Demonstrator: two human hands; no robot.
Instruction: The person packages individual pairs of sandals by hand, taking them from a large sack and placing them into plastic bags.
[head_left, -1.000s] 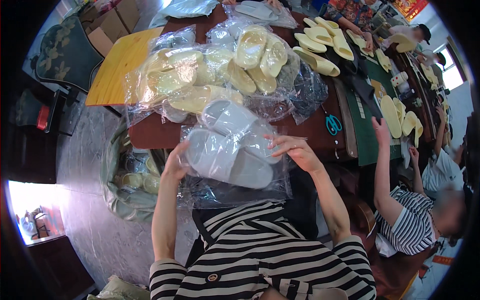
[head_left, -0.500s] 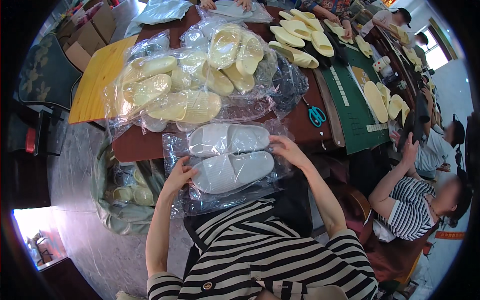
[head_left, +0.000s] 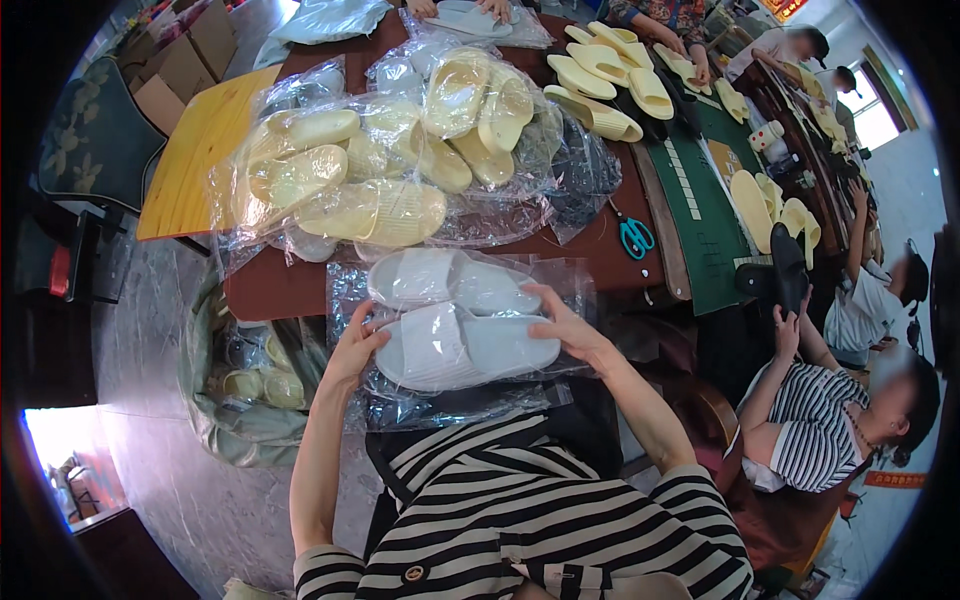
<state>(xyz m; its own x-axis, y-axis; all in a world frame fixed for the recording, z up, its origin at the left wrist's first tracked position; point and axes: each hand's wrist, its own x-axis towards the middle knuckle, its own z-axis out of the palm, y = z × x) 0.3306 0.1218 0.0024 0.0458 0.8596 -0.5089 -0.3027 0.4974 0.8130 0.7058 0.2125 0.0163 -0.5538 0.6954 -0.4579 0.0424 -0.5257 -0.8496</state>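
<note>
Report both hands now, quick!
Left hand: closed on the bagged slippers, left end.
Right hand: closed on the same slippers, right end.

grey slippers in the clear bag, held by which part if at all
Left hand holds the bagged grey slippers at the toe ends, right hand at the heel ends.

Glossy plastic bag (head_left: pixel 455 402), ribbed slippers (head_left: pixel 435 348), wooden tabletop (head_left: pixel 192 172)
</note>
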